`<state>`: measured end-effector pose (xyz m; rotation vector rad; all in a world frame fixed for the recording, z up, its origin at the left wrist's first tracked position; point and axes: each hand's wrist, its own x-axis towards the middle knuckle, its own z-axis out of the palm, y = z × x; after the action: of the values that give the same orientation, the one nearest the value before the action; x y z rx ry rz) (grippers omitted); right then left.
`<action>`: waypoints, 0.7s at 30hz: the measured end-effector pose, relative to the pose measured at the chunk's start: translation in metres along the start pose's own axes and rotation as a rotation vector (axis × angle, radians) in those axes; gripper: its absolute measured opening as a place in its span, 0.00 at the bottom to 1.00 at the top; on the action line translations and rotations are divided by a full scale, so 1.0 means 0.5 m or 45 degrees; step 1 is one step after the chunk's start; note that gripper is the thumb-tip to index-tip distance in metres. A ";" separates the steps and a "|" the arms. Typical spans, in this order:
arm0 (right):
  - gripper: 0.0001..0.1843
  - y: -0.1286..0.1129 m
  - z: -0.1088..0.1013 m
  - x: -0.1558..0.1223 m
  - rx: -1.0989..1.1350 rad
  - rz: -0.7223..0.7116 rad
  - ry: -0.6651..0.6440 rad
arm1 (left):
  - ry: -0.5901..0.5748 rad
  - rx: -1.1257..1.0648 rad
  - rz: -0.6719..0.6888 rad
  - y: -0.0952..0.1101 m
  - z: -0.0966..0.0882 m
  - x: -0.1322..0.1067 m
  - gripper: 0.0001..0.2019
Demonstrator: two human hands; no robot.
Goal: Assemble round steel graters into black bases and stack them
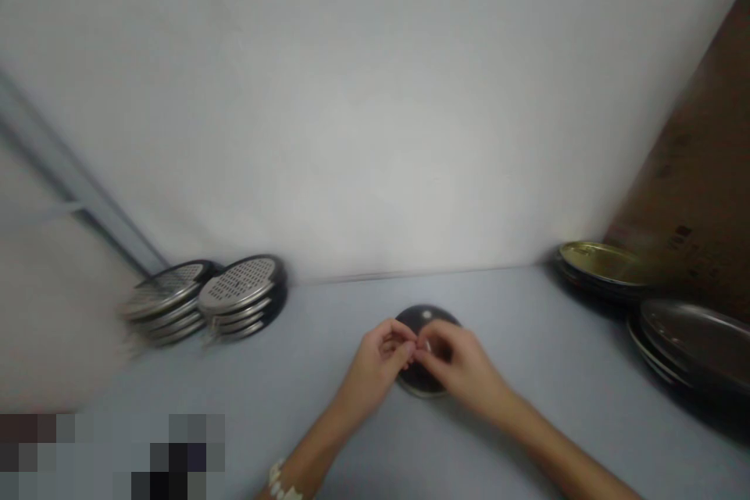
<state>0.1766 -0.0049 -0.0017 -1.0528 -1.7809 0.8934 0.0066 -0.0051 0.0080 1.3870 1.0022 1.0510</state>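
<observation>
My left hand (385,355) and my right hand (454,359) meet above a dark round disc (425,384) on the pale table. Thumb and forefinger are pinched together on both hands, fingertips touching or almost touching. Whatever is between them is too small and blurred to name. The dark disc has a pale lower rim and a bright spot near its far side; my hands cover much of its middle.
Two stacks of round perforated metal plates (240,285) stand at the back left. To the right are a yellowish round pan (603,262) and dark round pans (697,336), beside a brown cardboard surface (703,156). A white wall (375,109) rises behind the table (328,297).
</observation>
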 end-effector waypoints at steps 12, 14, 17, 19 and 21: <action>0.10 0.005 0.001 -0.001 -0.087 -0.021 0.019 | -0.002 0.101 0.042 0.002 0.003 -0.003 0.06; 0.09 0.004 0.001 -0.001 -0.086 -0.013 0.001 | -0.002 0.090 0.042 0.004 0.003 -0.004 0.06; 0.08 0.000 0.000 -0.002 -0.093 -0.014 0.003 | 0.022 0.086 0.053 0.003 0.003 -0.005 0.07; 0.06 -0.003 -0.001 -0.001 -0.092 -0.025 0.008 | 0.059 0.065 0.064 -0.001 0.001 -0.003 0.07; 0.05 -0.005 -0.002 -0.001 -0.085 -0.039 0.010 | 0.091 0.021 0.062 -0.005 0.000 0.000 0.08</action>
<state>0.1771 -0.0063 0.0009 -1.0670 -1.8269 0.8151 0.0065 -0.0051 0.0056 1.4018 1.0357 1.1379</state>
